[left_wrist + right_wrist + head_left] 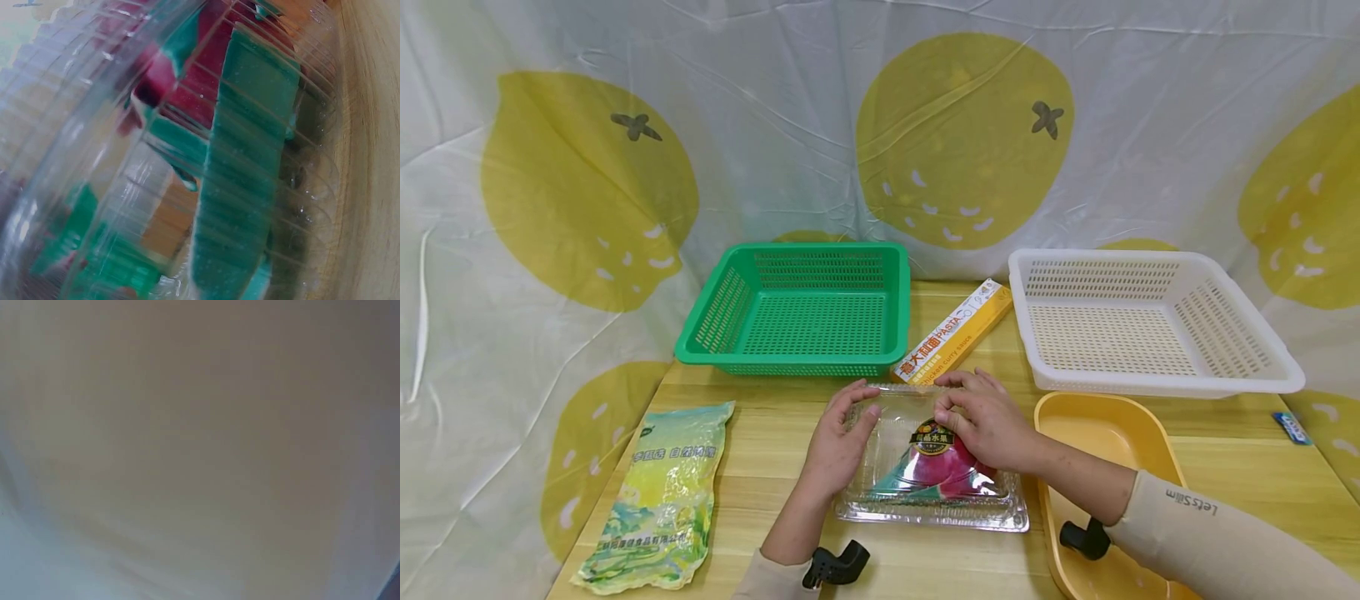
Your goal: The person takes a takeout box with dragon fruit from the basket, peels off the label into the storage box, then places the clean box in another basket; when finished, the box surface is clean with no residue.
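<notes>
Now both hands hold the clamshell [925, 487] on the counter [775, 442], before the green basket [801, 312]; left hand [838, 446] curls round its left edge, right hand [981, 421] pinches the lid; thin, slippery plastic probably buckles, so I'd hold the rims.

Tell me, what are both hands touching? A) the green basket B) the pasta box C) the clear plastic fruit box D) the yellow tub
C: the left hand and right hand both rest on the clear plastic fruit box, which lies on the wooden table.

pasta box [952, 332] between two baskets [801, 308]
</notes>
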Motion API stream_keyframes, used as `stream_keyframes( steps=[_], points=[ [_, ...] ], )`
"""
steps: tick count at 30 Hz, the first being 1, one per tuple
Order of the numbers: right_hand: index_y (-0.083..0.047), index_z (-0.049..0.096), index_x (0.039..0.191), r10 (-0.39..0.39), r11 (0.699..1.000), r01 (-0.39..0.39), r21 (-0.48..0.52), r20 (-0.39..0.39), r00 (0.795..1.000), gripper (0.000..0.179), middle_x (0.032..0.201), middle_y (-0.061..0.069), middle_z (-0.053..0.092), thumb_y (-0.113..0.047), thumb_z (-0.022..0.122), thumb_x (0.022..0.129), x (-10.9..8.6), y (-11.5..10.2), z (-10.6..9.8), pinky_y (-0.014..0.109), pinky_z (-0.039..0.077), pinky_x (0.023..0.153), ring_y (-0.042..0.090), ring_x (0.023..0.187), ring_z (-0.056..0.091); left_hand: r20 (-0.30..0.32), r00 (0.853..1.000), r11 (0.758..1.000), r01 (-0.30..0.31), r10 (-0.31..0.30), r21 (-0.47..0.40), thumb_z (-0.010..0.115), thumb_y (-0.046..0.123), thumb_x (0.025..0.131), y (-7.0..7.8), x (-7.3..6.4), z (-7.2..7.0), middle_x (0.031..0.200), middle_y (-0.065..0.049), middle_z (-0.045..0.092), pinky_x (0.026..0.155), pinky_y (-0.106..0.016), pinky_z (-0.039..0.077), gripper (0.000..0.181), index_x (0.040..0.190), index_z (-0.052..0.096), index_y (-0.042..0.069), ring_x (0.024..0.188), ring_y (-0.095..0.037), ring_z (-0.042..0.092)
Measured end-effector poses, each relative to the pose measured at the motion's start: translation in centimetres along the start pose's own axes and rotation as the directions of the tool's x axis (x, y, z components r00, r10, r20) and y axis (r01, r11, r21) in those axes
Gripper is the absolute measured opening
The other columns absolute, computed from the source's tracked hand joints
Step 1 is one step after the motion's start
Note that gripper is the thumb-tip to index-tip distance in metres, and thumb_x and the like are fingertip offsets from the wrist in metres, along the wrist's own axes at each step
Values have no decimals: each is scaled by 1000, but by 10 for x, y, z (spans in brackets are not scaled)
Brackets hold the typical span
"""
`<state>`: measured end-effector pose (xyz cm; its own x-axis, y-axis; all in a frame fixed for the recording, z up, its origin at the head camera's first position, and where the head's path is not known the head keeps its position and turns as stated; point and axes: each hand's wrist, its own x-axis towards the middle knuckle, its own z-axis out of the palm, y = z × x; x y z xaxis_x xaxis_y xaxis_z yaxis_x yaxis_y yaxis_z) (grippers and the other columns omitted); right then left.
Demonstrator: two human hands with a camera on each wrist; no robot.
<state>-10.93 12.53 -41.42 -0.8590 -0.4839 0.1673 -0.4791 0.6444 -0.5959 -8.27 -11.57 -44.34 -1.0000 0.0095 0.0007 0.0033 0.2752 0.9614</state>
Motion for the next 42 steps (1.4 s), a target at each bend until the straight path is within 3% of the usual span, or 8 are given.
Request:
stream_keyframes(
  steps=[42],
  points=[
    [-24, 59, 79, 24, 998, -24, 54, -6, 1000, 22, 134, 14, 65, -16, 66, 98, 1, 0, -1, 66, 16, 123, 36, 133, 55, -6, 1000, 1000, 3, -3, 0, 63, 21, 102, 1, 0, 0, 159, -10, 45, 124, -65, 17, 26, 127, 68, 15, 153, -39, 31]
  ],
)
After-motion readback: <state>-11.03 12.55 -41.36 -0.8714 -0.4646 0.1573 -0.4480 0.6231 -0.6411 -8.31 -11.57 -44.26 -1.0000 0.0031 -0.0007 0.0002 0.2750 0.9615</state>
